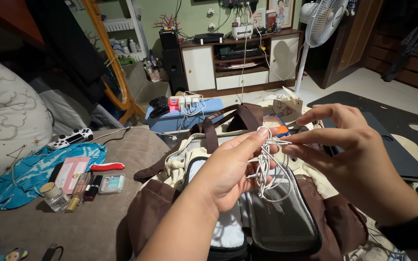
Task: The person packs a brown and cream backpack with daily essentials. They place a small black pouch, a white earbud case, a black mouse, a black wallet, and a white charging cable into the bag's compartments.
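My left hand [231, 166] pinches a bundle of thin white cable [267, 166] between thumb and forefinger, held up over an open brown and cream bag [160, 198]. My right hand [349, 150] grips the top loop of the same cable with thumb and finger, its other fingers spread. The loose loops hang down over a grey mesh pouch [284, 217] that lies in the bag's opening. A dark band sits on my right wrist.
On the brown bed cover to the left lie a small glass bottle [54, 195], cosmetics [90, 186], a red-handled tool [107, 167], a white game controller [71, 137] and a blue cloth [35, 171]. A blue box [182, 118] with chargers, a TV cabinet [240, 60] and a standing fan [322, 21] stand behind.
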